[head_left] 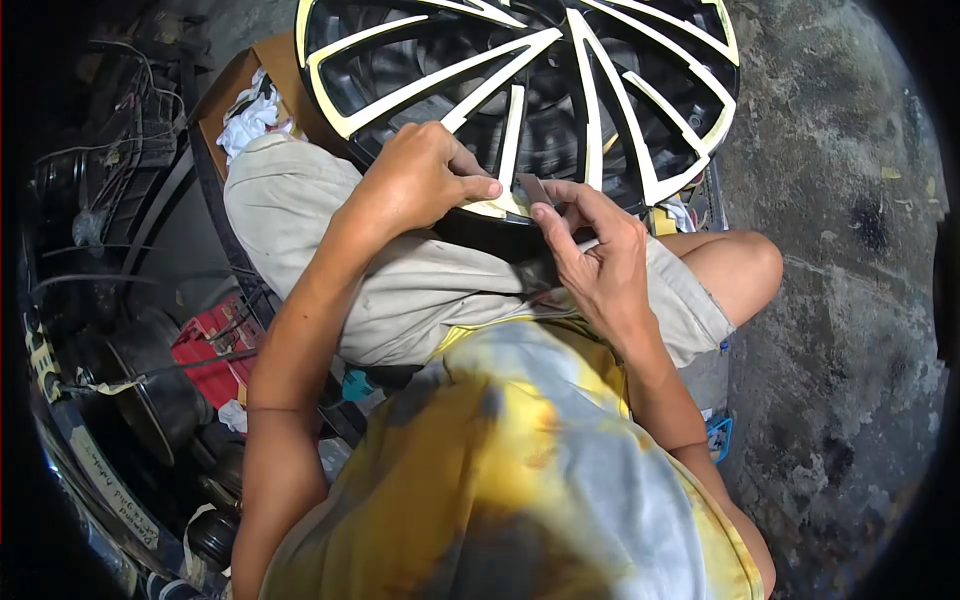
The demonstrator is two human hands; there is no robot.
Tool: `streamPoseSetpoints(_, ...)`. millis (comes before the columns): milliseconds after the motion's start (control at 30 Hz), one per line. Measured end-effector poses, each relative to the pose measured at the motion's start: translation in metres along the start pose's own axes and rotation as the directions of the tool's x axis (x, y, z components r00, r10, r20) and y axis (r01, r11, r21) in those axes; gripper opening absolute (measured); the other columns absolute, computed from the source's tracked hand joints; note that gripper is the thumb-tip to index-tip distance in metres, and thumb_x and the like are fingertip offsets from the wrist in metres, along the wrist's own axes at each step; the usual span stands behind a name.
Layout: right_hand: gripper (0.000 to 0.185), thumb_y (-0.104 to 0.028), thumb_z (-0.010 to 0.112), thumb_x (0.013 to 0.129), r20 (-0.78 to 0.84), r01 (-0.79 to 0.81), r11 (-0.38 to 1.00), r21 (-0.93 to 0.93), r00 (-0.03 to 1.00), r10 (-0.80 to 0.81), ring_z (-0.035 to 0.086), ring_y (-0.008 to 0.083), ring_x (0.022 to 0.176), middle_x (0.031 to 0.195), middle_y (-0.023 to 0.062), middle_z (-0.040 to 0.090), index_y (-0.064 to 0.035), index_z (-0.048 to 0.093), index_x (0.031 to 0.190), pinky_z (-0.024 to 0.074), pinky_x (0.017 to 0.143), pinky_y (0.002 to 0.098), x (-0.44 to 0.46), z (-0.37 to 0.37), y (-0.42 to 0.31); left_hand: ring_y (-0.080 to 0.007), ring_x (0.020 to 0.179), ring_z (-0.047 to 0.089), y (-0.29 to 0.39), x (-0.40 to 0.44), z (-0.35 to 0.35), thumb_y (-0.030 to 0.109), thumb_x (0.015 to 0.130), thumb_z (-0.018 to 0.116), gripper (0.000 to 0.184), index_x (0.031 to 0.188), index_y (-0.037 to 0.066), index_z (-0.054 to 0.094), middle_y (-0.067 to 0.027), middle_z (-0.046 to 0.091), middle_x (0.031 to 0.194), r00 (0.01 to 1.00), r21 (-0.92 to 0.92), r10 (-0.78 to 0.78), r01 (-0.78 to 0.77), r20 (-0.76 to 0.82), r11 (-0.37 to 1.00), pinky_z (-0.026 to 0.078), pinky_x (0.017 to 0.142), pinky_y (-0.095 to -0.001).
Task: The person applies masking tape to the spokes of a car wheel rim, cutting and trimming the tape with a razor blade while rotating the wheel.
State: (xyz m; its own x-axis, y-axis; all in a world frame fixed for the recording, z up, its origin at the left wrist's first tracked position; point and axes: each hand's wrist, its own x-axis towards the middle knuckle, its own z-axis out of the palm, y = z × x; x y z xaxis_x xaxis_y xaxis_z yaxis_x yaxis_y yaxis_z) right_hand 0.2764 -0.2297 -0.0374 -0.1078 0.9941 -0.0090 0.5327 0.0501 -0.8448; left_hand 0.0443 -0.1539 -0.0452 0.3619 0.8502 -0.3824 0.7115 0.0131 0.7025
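Observation:
A black wheel rim [470, 228] rests across my lap, its spokes and edge faced with strips of pale masking tape [512, 130]. My left hand [425, 175] is curled at the near edge of the rim, its thumb and finger closed on the tape at the foot of a short spoke. My right hand [600, 240] pinches a thin, flat, grey-brown blade [534, 190] between thumb and fingers. The blade's end is close to the left fingertips, over the taped edge. Whether it touches the tape, I cannot tell.
To the left stands a cardboard box [212, 125] with white rags [250, 118]. A red case [215, 345], cables and another wheel [140, 385] lie lower left. Stained concrete floor [830, 300] extends on the right. A blue-framed item [720, 438] sits by my right elbow.

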Motion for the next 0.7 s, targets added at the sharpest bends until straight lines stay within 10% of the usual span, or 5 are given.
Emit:
streamPoseSetpoints(300,0.041,-0.009,0.081,0.099,-0.020,-0.128,0.989,0.074,0.991,0.129,0.065,0.0133,0.070,0.081,0.0098,0.072,0.0019,0.074,0.138,0.0533,0.066,0.0322,-0.010,-0.006,0.018,-0.0072,0.063,0.065,-0.003,-0.020,-0.007,0.022,0.108,0.074,0.029,0.114,-0.006,0.082,-0.0064,0.074,0.078,0.995,-0.356,-0.045,0.010,-0.089,0.934,0.052,0.057,-0.0225)
streamPoseSetpoints(400,0.018,-0.009,0.077,0.104,-0.027,-0.146,0.983,0.111,0.988,0.150,0.065,0.0095,0.074,0.082,0.0065,0.071,0.0037,0.075,0.116,0.0528,0.068,0.0283,-0.016,-0.024,0.029,-0.0056,0.065,0.063,0.001,-0.038,-0.015,0.022,0.110,0.072,0.028,0.111,-0.004,0.081,-0.0036,0.075,0.086,0.963,-0.440,-0.053,-0.073,-0.266,0.895,0.050,0.057,-0.0219)
streamPoseSetpoints(533,0.011,-0.008,0.073,0.106,0.239,-0.227,0.917,0.329,0.959,0.151,0.067,0.0096,0.076,0.083,0.0039,0.072,0.0014,0.069,0.111,0.0559,0.070,0.0304,-0.033,-0.025,0.012,-0.0032,0.074,0.064,0.008,-0.071,0.002,0.016,0.106,0.077,0.021,0.109,-0.005,0.079,-0.0028,0.076,0.089,0.987,-0.630,-0.071,0.146,0.144,0.763,0.052,0.065,-0.0196)
streamPoseSetpoints(700,0.016,-0.011,0.076,0.103,0.382,-0.154,0.946,0.284,0.924,0.035,0.070,0.0190,0.074,0.080,0.0123,0.071,0.0024,0.068,0.108,0.0554,0.069,0.0341,-0.037,-0.029,-0.003,-0.0045,0.079,0.070,0.025,-0.074,0.042,0.004,0.099,0.084,0.015,0.107,-0.007,0.080,-0.0046,0.078,0.091,0.968,-0.747,-0.014,0.203,0.250,0.633,0.055,0.070,-0.0196)
